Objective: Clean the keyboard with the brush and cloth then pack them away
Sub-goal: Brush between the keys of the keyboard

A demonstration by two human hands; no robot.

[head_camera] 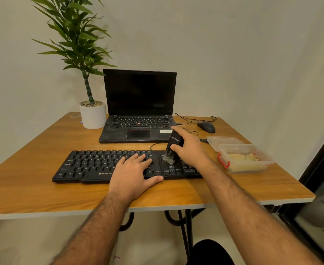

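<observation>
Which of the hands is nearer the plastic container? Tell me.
Right. The right hand grips the brush just left of the plastic container; the left hand rests on the keyboard, farther left.

A potted plant (92, 111), open laptop (138, 111) and mouse (206, 127) sit on the wooden table (33, 169).

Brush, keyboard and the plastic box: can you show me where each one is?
brush (171, 150): head view, on its black handle, just above the bristles.
keyboard (92, 163): head view, on the letter keys left of the hands.
plastic box (253, 165): head view, on its clear front wall.
</observation>
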